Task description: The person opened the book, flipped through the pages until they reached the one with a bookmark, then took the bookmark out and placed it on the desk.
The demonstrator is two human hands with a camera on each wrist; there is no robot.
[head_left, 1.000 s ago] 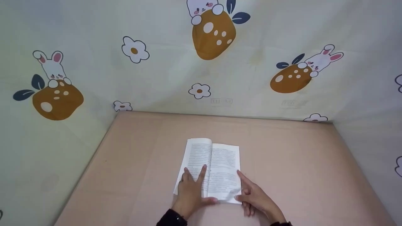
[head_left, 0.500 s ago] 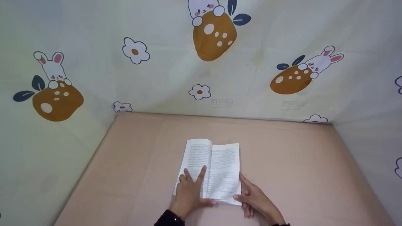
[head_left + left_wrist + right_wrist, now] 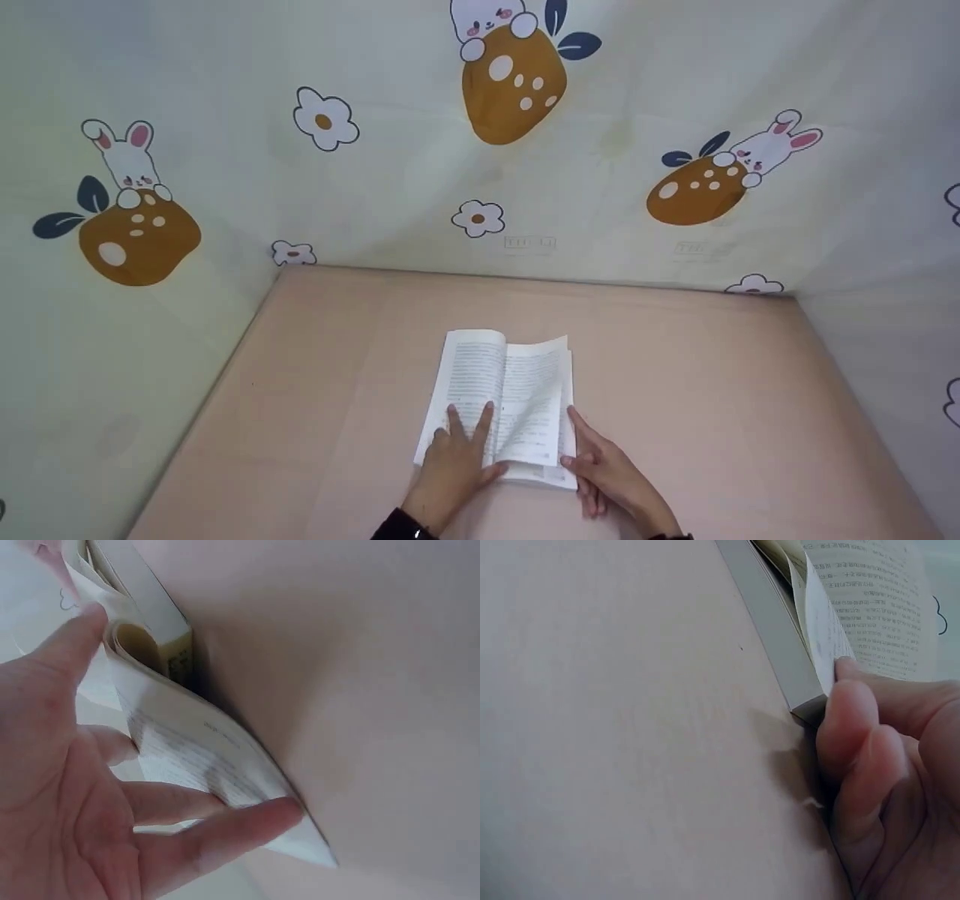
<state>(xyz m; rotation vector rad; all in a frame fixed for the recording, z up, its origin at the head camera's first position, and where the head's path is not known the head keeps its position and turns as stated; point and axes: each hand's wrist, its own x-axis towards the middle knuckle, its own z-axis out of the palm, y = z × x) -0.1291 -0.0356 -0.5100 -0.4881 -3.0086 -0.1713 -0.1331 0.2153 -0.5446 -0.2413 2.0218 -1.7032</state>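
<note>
An open book [image 3: 529,382] with printed text on both pages lies on the pinkish table. My left hand [image 3: 454,459] spreads its fingers over the left page, thumb reaching to the bottom of the spine. The left wrist view shows that page block [image 3: 187,735] bowed beneath the spread fingers. My right hand [image 3: 613,472] holds the book's lower right edge, thumb on top of the pages and index finger along the side. In the right wrist view its other fingers [image 3: 862,765] curl beside the book's corner. One right-hand leaf [image 3: 541,431] arches up, its outer edge off the pages below.
Pale cloth walls [image 3: 390,180] printed with rabbits, orange fruit and flowers enclose the table [image 3: 300,390] at the back and both sides. Dark sleeve cuffs [image 3: 405,525] show at the lower edge.
The top right-hand leaf has bowed up and shifted leftward, coming out from under my right thumb and uncovering the page below. My left thumb has moved slightly up; the book stays in place.
</note>
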